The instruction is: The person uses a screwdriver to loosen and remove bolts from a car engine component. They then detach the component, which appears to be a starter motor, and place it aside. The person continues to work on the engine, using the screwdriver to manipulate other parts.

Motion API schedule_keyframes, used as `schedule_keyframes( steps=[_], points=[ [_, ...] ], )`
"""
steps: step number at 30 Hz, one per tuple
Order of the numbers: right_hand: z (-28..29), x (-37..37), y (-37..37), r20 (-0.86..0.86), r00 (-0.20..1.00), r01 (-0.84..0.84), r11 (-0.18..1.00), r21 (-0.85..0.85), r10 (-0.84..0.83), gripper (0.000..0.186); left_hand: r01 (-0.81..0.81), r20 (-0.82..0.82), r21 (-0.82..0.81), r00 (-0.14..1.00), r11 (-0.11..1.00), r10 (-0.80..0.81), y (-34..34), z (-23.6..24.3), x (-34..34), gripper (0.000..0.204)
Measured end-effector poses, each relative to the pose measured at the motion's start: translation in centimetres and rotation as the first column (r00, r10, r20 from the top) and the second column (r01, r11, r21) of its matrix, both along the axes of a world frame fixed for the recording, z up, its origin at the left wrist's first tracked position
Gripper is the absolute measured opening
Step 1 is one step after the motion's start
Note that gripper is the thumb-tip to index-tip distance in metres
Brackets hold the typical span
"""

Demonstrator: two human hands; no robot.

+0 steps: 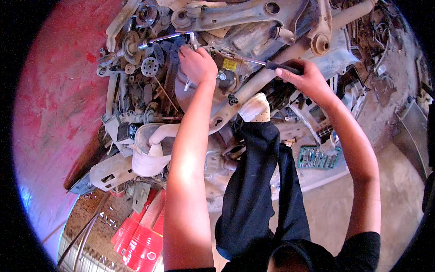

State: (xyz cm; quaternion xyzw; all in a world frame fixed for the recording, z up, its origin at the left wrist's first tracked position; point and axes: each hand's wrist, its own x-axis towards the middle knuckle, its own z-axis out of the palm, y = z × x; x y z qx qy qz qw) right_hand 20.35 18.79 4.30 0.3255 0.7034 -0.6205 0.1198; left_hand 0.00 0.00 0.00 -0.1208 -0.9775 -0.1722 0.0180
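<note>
My left hand [198, 65] is closed at an engine part among piled metal car parts, just below a chrome ratchet-type bar [165, 38]; its fingertips and what they grip are hard to make out. My right hand [308, 79] grips the black handle [281, 65] of a long metal-shafted tool [253, 60], which reaches left toward my left hand. Between my hands are a yellow label [229, 64] and a small silver fitting [222, 76]. A long tubular metal beam [247, 90] crosses diagonally below them.
My black-trousered legs and pale shoe [255, 107] rest on the pile. A teal socket case [319, 157] lies right. Red drums [142, 245] stand lower left, beside a red surface [50, 113]. A white cylindrical part [149, 161] sits below left; a metal sheet [412, 136] is far right.
</note>
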Motion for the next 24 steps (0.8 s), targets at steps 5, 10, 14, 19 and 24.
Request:
schedule_keyframes(
  steps=[5, 10, 14, 19, 24],
  points=[
    [1.1, -0.8, 1.1, 0.258, 0.966, 0.048, 0.972, -0.229, 0.013, 0.052, 0.016, -0.061, 0.018, 0.998, 1.000, -0.015, 0.5, -0.6, 0.1, 0.026],
    [0.9, -0.2, -0.2, -0.130, 0.986, -0.067, 0.968, 0.240, 0.101, 0.044, 0.036, -0.040, -0.009, 0.999, 0.999, -0.036, 0.3, -0.1, 0.4, 0.026],
    [0.5, -0.1, -1.1, -0.244, 0.964, 0.013, 0.899, 0.439, 0.105, 0.044, 0.026, -0.061, -0.018, 0.998, 1.000, -0.027, 0.3, -0.2, 0.1, 0.026],
    [1.5, -1.4, -0.7, 0.092, 0.983, -0.177, 0.932, 0.317, 0.156, 0.040, 0.034, -0.020, -0.009, 0.999, 0.999, -0.034, 0.3, -0.2, 0.3, 0.030],
    [1.5, -0.5, -2.3, 0.004, 0.983, -0.145, 0.769, 0.622, 0.182, 0.041, 0.072, -0.112, -0.002, 0.991, 0.997, -0.071, -0.3, -1.2, -0.3, 0.033]
  ],
)
